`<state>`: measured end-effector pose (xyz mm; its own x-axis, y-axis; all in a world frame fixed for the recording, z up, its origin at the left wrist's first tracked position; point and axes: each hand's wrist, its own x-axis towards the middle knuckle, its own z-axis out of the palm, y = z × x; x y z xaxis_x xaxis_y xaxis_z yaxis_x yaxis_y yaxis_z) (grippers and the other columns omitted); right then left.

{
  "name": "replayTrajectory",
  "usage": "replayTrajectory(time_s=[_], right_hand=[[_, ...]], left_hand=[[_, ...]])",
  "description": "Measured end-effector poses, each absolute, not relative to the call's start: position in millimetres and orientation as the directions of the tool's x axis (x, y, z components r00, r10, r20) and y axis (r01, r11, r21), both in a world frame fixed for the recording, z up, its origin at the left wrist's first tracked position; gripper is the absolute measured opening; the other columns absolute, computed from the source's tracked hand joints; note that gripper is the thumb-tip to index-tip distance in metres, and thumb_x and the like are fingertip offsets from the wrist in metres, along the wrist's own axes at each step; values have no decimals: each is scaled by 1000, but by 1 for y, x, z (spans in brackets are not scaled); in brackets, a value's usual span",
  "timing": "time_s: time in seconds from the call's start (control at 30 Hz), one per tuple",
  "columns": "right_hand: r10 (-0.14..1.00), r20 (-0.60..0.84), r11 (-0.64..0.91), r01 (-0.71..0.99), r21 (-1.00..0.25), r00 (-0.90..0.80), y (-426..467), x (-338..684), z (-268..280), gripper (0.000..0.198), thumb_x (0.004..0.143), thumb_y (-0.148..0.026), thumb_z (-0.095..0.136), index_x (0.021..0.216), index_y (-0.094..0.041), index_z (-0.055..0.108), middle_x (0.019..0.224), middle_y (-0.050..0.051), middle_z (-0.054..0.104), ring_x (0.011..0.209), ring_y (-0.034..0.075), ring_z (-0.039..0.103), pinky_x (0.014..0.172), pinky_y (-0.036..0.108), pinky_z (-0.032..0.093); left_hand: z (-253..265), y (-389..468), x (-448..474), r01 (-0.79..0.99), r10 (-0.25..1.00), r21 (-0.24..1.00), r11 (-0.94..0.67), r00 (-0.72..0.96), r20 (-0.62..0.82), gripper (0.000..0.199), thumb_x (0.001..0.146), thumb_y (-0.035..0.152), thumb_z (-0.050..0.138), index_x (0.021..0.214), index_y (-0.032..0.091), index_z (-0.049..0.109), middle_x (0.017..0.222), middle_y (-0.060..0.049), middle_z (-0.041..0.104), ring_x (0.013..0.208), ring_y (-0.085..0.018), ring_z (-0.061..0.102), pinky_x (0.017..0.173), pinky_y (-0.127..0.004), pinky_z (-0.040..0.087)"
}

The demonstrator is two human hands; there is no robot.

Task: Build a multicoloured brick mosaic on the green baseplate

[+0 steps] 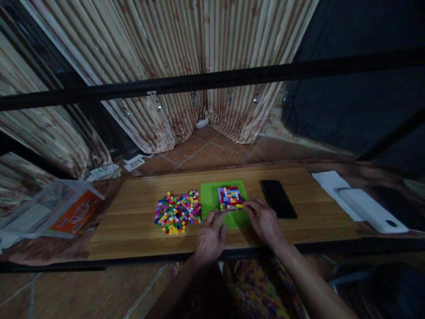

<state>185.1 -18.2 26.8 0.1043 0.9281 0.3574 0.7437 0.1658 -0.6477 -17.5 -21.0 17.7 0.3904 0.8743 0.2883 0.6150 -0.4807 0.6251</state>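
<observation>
A green studded baseplate (208, 195) lies on the wooden board, bearing a square block of multicoloured toy bricks (229, 197). My right hand (264, 220) reaches in from the right, its thumb and fingertips pinched on a small yellow brick (239, 206) at the block's near right corner. Whether that brick is pressed down or just held there, I cannot tell. My left hand (209, 237) rests over the baseplate's near left edge, fingers stretched toward the block and thumb apart, with nothing visible in it. Left of the plate spreads a pile of loose coloured bricks (177, 212).
A black phone (278, 199) lies right of the baseplate on the wooden board (133, 212). Farther right are white papers (335, 186) and a white device (372, 210). At far left stands a clear plastic bin (53, 212) with an orange label. A dark bar (212, 79) crosses beyond the board.
</observation>
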Motion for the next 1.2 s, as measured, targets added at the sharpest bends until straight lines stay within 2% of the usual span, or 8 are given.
replayTrajectory(time_s=[0.2,0.4,0.6,0.77,1.03,1.2], right_hand=[[929,369,226,753,-618,24,-10,180,20,24,92,-29,48,88,-23,70,88,4,67,85,20,64,77,31,49],[920,379,226,648,-728,104,-6,180,11,20,88,-29,54,85,-24,72,86,3,67,82,19,65,77,30,50],[910,358,216,500,-839,209,-6,178,9,14,83,-30,61,86,-23,73,85,3,68,80,19,66,74,30,50],[910,288,162,384,-909,297,-9,174,4,14,81,-32,64,83,-22,73,86,4,69,81,20,65,74,30,50],[906,295,178,359,-916,302,-12,171,2,16,82,-34,63,81,-22,73,81,4,69,79,19,64,75,31,50],[881,164,93,177,-980,444,-12,172,-5,26,76,-42,67,87,-19,73,86,6,72,80,21,66,75,35,52]], left_hand=[[20,-15,-3,703,848,474,-530,447,285,45,89,15,45,134,24,47,123,-8,51,114,-20,53,99,-35,49],[22,-10,6,784,845,315,-534,501,186,53,89,14,45,140,27,40,127,-9,49,110,-21,56,90,-34,52],[21,-8,10,822,840,184,-538,508,190,52,90,14,44,141,27,39,123,-9,51,107,-22,56,86,-34,53],[20,-6,13,834,838,142,-534,500,219,49,92,12,41,139,27,42,119,-8,53,102,-20,57,83,-33,54],[17,-5,15,803,813,163,-574,533,237,46,91,11,43,135,23,46,114,-8,56,102,-20,57,83,-32,54],[19,-4,17,814,836,201,-545,509,207,45,91,11,42,134,24,47,111,-8,57,101,-22,57,83,-35,54]])
